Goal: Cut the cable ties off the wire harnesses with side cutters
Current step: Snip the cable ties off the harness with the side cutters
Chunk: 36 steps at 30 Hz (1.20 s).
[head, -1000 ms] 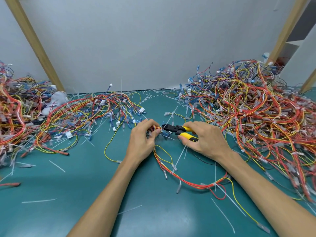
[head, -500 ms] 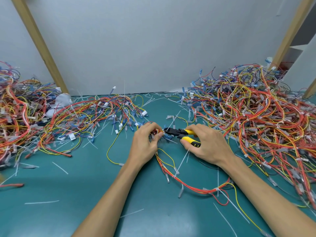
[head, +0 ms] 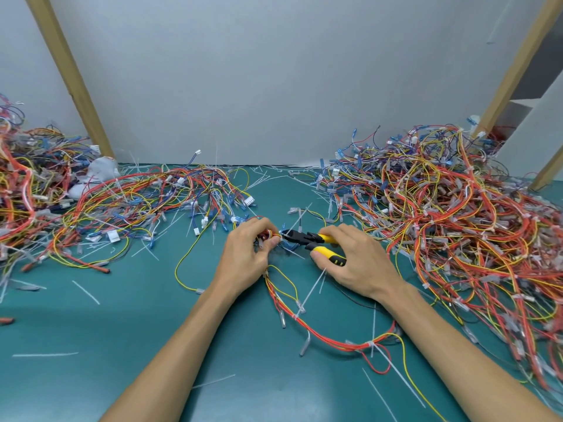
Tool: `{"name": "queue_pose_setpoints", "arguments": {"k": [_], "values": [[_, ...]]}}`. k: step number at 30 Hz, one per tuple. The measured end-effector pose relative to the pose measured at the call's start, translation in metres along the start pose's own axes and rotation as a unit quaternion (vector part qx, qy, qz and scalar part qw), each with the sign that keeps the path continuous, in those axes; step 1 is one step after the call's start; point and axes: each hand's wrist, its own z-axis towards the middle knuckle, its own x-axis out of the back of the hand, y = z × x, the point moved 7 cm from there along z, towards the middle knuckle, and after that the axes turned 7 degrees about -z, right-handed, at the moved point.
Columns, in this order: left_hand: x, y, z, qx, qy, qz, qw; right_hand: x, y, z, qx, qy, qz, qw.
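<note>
My left hand pinches the harness with curled fingers; my right hand grips the cutters, tip touching my left fingertips.

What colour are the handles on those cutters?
Yellow with black patches, on the cutters in the right hand. The head view shows it best.

A plain pale grey wall backs a teal matte table top. Two light wooden battens cross the wall at a slant, one left, one right. A white stepped panel stands far right. Lighting is even and diffuse.
</note>
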Motion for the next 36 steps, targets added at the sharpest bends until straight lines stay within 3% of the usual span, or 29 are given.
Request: {"name": "queue_pose_setpoints", "arguments": {"k": [6, 22, 36], "values": [[0.002, 0.001, 0.000, 0.008, 0.004, 0.007, 1.000, -0.009, -0.002, 0.003, -0.009, -0.025, 0.004, 1.000], [0.009, -0.003, -0.003, 0.043, 0.033, -0.017, 0.998, -0.001, -0.006, 0.008, -0.014, 0.013, -0.003, 1.000], [0.011, -0.001, -0.003, 0.027, 0.051, -0.008, 0.998, -0.008, -0.006, 0.007, -0.031, 0.008, -0.004, 0.999]]}}
